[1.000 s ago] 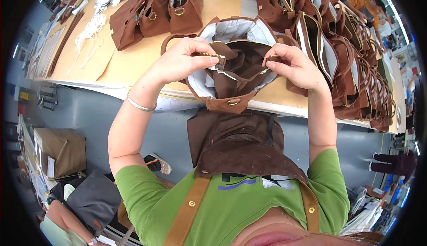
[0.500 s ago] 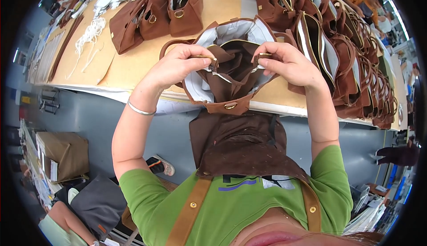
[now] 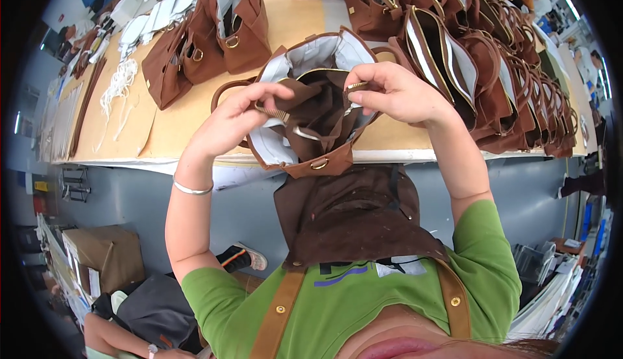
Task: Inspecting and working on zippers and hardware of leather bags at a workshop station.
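Observation:
An upright brown handbag (image 3: 337, 154) stands wide open in front of me, with pale grey lining and a dark brown inner compartment edged by a brass-toothed zipper. My left hand (image 3: 237, 115) is at the bag's left side, fingers curled around one end of the zipper (image 3: 272, 111); the exact grip is partly hidden. At the far right rim, my right hand (image 3: 399, 93) pinches the other zipper end (image 3: 356, 87) between thumb and fingers. A white strip (image 3: 305, 134) shows on the dark compartment's edge between the hands.
Several finished-looking brown handbags (image 3: 243, 37) stand at the back left. Rows of more open bags (image 3: 454, 67) crowd the right. White cords (image 3: 120, 86) lie on the tan table (image 3: 175, 132). Another person's arm (image 3: 120, 333) is at the lower left.
The bag and table appear shifted left in view. My left hand's tight pinch has loosened and its index finger now extends over the bag. My right hand still pinches its zipper end.

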Tool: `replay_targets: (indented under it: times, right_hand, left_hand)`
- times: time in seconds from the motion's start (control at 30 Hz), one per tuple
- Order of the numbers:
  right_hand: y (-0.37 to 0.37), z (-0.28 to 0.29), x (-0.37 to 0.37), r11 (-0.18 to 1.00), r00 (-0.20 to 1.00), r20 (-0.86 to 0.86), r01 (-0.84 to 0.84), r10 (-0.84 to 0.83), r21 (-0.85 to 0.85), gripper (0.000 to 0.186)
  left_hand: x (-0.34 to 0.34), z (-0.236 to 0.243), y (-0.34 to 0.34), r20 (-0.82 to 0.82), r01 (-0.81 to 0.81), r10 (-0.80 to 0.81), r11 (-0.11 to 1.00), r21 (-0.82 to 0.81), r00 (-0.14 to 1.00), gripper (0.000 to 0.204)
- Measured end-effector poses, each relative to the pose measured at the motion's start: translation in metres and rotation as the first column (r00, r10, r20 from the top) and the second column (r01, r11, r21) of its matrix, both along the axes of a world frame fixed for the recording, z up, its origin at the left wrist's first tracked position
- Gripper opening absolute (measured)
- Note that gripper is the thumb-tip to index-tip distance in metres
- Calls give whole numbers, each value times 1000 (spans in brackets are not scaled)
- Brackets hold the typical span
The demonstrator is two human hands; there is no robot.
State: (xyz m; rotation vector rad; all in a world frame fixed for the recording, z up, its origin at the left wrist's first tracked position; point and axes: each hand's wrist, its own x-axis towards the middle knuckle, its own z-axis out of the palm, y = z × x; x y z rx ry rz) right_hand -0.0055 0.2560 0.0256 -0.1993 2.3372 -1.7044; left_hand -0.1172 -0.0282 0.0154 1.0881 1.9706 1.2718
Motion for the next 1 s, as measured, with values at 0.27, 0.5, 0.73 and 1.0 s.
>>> replay_targets:
  times: [0.27,0.5,0.73,1.0]
  right_hand:
    - [29,-5,-33,963,939,-337,154,-72,223,28]
    - [29,15,-46,956,782,-620,135,58,260,32]
    - [25,-22,-22,941,921,-299,160,-251,-298,37]
    - [23,-42,-11,935,934,-194,246,-299,-255,19]
  left_hand:
    - [42,24,9,-612,-18,-410,822,-570,676,59]
    - [76,82,53,-640,156,-403,900,-408,654,41]
    - [-2,30,113,-829,-77,104,994,74,550,40]
    - [-13,22,115,-256,14,-21,1000,-27,966,23]
